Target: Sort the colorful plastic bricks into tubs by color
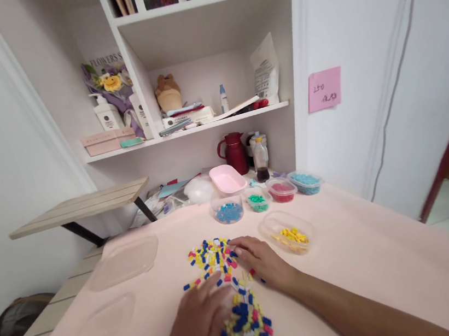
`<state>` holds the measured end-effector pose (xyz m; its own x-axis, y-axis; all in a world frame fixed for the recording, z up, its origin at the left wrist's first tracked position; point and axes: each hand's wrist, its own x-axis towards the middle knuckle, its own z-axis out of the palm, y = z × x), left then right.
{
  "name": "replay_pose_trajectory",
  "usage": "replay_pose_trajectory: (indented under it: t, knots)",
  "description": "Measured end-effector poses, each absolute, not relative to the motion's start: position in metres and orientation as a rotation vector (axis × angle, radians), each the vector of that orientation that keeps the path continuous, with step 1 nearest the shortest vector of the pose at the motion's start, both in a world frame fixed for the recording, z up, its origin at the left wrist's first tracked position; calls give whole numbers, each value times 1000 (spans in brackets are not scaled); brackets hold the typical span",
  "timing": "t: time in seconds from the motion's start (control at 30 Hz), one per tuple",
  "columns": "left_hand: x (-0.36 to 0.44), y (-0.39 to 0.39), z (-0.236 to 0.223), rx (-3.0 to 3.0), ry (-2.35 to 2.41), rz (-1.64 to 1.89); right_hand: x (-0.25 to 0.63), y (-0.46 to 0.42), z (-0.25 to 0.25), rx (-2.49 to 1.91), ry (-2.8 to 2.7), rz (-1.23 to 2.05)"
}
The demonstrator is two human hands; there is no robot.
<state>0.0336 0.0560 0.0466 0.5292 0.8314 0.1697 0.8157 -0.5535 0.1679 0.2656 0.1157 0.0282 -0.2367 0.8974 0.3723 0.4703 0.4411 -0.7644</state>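
Small toy building bricks (pixel 211 254) in yellow, dark blue, white and pink lie spread over the pink tabletop (pixel 168 307). A second, denser heap of the same bricks (pixel 245 328) is nearer to me. My left hand (pixel 205 308) reaches over the left side of the bricks, between the two heaps, its fingers stretched out and slightly blurred. At the right edge of the far heap, my right hand (pixel 261 259) has its fingers extended, with the index fingertip and thumb at the bricks. No brick shows held in either hand. Parts of the near heap are hidden by the left hand.
Clear tubs hold sorted bricks: yellow (pixel 293 236), blue (pixel 229 211), green (pixel 257 201), red (pixel 282 189) and light blue (pixel 306 181). Behind are a pink basin (pixel 227 180), a red jug (pixel 235 154) and a bottle (pixel 261 160). Transparent lids (pixel 125 263) lie at left.
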Motion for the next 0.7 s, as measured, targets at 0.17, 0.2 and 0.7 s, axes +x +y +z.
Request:
replay_pose_trajectory:
  t: [0.17,0.2,0.7]
  knots:
    - [23,70,56,2658,1920,331,267,114,29,-1190,-1884,670]
    - [20,71,51,2660,1919,317,267,114,29,-1199,-1886,676]
    - [31,86,34,2614,1548,1015,269,105,32,-1110,-1956,537]
